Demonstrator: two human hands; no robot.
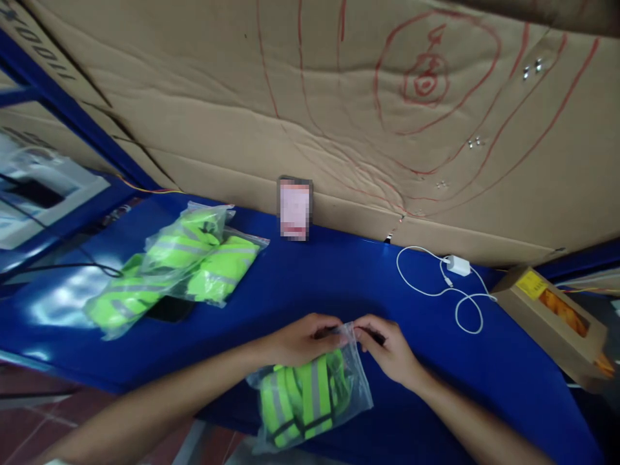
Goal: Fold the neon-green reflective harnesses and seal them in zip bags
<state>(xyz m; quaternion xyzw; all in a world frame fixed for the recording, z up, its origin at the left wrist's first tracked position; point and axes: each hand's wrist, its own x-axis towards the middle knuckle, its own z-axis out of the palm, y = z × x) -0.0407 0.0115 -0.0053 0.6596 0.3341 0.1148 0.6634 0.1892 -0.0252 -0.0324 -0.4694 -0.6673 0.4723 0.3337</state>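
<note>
A clear zip bag (361, 387) lies at the near edge of the blue table. Folded inside it is a neon yellow-green reflective vest (314, 394) with grey stripes and black trim. My left hand (312, 339) reaches over the vest, its fingers closed on the bag's upper edge. Close beside it, my right hand (385, 345) pinches the same edge near the corner. The fingertips of both hands almost meet there.
Several bagged vests (181, 258) lie in a pile at the left, partly over a dark flat object (169, 310). A phone-like device (294, 210) leans on the cardboard wall (217, 129). At the right are a white charger with cable (458, 265) and a cardboard box (547, 323).
</note>
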